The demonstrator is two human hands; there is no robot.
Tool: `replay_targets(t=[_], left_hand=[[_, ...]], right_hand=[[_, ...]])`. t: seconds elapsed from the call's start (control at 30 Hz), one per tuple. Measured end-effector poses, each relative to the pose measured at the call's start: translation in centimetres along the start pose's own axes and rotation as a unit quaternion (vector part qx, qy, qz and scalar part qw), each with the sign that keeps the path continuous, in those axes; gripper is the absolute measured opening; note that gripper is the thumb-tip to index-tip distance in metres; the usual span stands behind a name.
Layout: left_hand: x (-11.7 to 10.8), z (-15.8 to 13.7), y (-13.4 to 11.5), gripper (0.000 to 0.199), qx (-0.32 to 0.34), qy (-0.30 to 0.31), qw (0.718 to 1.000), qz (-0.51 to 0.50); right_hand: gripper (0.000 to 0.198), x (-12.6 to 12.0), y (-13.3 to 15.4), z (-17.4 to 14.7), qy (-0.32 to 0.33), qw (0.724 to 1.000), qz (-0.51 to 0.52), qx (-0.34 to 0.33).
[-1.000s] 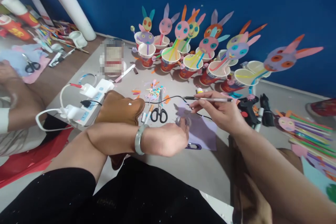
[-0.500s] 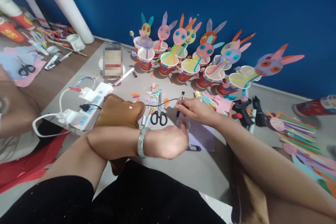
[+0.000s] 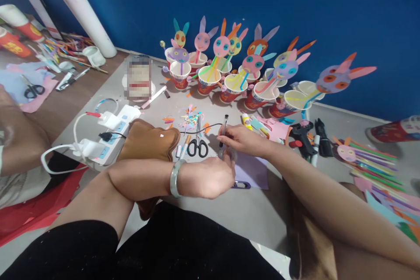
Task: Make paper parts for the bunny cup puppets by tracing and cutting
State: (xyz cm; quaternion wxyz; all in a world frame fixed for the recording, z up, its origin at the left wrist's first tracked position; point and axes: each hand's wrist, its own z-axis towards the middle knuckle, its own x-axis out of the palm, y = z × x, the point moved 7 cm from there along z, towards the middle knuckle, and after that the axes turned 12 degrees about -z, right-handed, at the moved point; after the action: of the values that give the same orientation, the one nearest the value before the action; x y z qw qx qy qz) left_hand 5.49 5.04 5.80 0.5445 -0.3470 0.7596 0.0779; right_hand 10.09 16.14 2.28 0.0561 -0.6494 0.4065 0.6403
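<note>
Slim pen pinched upright over lilac paper

Head view: a smooth, slender pen (image 3: 225, 123), translucent in the barrel and dark at both ends, stands steeply in the right hand (image 3: 242, 138). That grip is closed on the shaft; the pen's upper end points to 12 o'clock, its lower end beside a clear, round, glossy object (image 3: 230, 154) at 6 o'clock. The left hand (image 3: 206, 179) curls near that object from 7 o'clock; its fingertips are largely hidden, so its grip cannot be told. Flat, matt lilac paper (image 3: 254, 170) lies at 5 o'clock from the pen, black-handled scissors (image 3: 198, 148) at 8 o'clock.
</note>
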Motion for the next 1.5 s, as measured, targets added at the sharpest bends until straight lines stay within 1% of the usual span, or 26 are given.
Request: replay_targets(t=[0.1,0.2,0.4,0.6,0.7,0.83,0.93,1.03,1.17,1.3,1.4,1.5], left_hand=[[0.2,0.0,0.1,0.074,0.001,-0.028,1.0,0.007],[0.6,0.1,0.1,0.069,0.017,-0.04,0.999,0.001],[1.3,0.4,0.3,0.07,0.009,-0.033,0.999,0.002],[1.1,0.4,0.4,0.071,0.01,-0.043,0.999,-0.031],[1.0,0.4,0.4,0.069,0.012,-0.031,0.999,-0.025],[1.2,0.3,0.3,0.069,0.017,-0.009,1.0,-0.006],[1.2,0.4,0.4,0.071,0.015,-0.028,0.999,-0.017],[1.4,0.4,0.3,0.067,0.022,-0.047,0.999,-0.007],[1.9,0.5,0.3,0.067,0.024,-0.039,0.999,0.013],[1.7,0.5,0.3,0.07,0.027,-0.05,0.998,0.007],[1.8,0.5,0.4,0.069,0.027,-0.028,0.999,0.009],[1.7,0.5,0.4,0.068,0.028,-0.015,0.999,0.013]], right_hand=[[0.032,0.0,-0.4,-0.1,-0.005,1.0,0.016,0.014],[0.033,0.1,-0.9,-0.5,-0.007,0.998,0.051,0.029],[0.034,0.4,-2.1,-1.2,-0.039,0.992,0.11,0.054],[0.035,0.8,-3.1,-1.6,-0.056,0.984,0.152,0.072],[0.035,0.9,-3.6,-1.9,-0.07,0.98,0.165,0.08],[0.036,1.2,-3.9,-2.5,-0.088,0.979,0.162,0.086],[0.036,1.2,-4.1,-3.0,-0.111,0.978,0.154,0.091],[0.036,1.1,-4.3,-3.5,-0.126,0.974,0.158,0.1],[0.041,1.1,-4.6,-4.0,-0.13,0.97,0.173,0.114],[0.043,1.0,-4.5,-4.7,-0.141,0.965,0.185,0.122],[0.045,0.9,-4.5,-5.4,-0.159,0.963,0.178,0.129],[0.049,0.8,-4.1,-6.3,-0.179,0.964,0.144,0.131]])
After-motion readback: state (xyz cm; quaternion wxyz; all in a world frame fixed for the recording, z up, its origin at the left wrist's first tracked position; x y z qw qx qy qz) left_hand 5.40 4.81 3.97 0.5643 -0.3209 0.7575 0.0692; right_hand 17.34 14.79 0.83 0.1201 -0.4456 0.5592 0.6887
